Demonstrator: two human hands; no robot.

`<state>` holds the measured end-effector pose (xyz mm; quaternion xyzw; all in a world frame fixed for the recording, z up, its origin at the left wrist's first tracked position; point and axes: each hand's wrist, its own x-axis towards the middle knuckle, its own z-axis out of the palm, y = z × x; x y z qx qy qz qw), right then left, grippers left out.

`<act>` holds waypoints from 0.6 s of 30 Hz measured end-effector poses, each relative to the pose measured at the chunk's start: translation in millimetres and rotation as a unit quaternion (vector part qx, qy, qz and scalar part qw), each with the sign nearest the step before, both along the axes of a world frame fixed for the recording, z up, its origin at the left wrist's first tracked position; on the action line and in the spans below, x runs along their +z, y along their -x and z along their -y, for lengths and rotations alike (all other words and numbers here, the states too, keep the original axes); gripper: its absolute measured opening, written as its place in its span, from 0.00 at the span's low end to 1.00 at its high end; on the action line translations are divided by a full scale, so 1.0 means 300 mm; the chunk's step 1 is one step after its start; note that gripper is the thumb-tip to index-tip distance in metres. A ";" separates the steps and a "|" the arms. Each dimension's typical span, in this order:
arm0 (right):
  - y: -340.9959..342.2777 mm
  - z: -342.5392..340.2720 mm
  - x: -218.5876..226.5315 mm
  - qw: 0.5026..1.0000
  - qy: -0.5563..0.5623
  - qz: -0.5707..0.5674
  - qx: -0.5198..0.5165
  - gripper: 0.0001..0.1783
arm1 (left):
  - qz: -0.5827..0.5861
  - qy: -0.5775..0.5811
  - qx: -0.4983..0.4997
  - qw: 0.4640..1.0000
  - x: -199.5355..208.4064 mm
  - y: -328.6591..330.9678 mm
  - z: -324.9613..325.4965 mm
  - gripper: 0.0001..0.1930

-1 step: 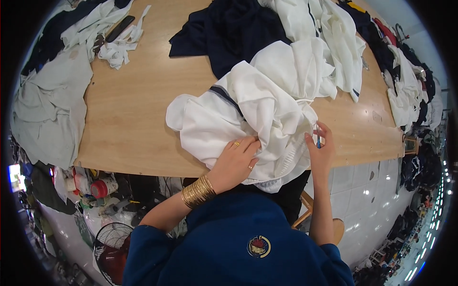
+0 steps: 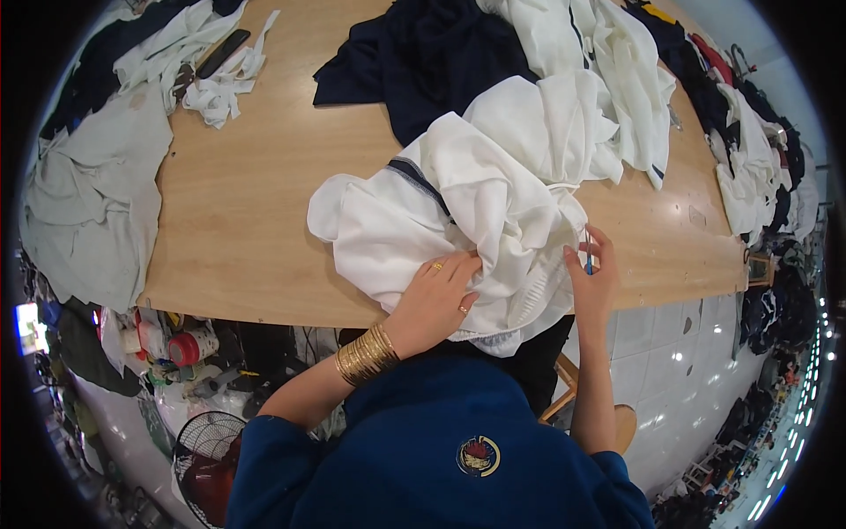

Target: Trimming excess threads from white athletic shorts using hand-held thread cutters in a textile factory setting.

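Still pressing left hand, fingers spread, on white garment; right hand still pinching blue snips at 3 o'clock.

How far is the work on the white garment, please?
Done: cannot tell; no finished stack is clearly visible. In hand: the left hand presses the white garment on the wooden table, while the right hand holds a small blue tool at its edge. Left: more white garments and dark garments lie heaped behind.
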<state>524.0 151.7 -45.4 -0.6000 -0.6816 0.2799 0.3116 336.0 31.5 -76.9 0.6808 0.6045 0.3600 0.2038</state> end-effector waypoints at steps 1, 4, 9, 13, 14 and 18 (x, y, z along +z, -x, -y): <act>0.002 0.001 -0.001 1.000 0.019 -0.008 -0.012 0.21 | -0.002 0.000 0.000 1.000 0.010 -0.004 0.001 0.21; -0.009 0.001 -0.027 0.999 0.024 -0.007 -0.027 0.17 | 0.050 0.010 0.041 0.998 0.038 -0.013 0.005 0.24; 0.062 -0.007 0.067 0.983 0.080 -0.166 0.003 0.08 | 0.064 0.040 -0.100 0.992 -0.002 -0.019 -0.056 0.25; 0.345 0.108 0.253 0.910 0.048 -0.256 0.323 0.07 | 0.086 0.012 -0.130 0.988 0.021 0.037 -0.223 0.22; 0.396 0.161 0.323 0.886 0.073 -0.234 0.393 0.08 | 0.069 -0.016 -0.122 0.990 0.041 0.118 -0.269 0.22; 0.394 0.224 0.385 0.845 0.048 -0.180 0.501 0.09 | -0.016 -0.156 -0.077 0.985 0.174 0.174 -0.327 0.22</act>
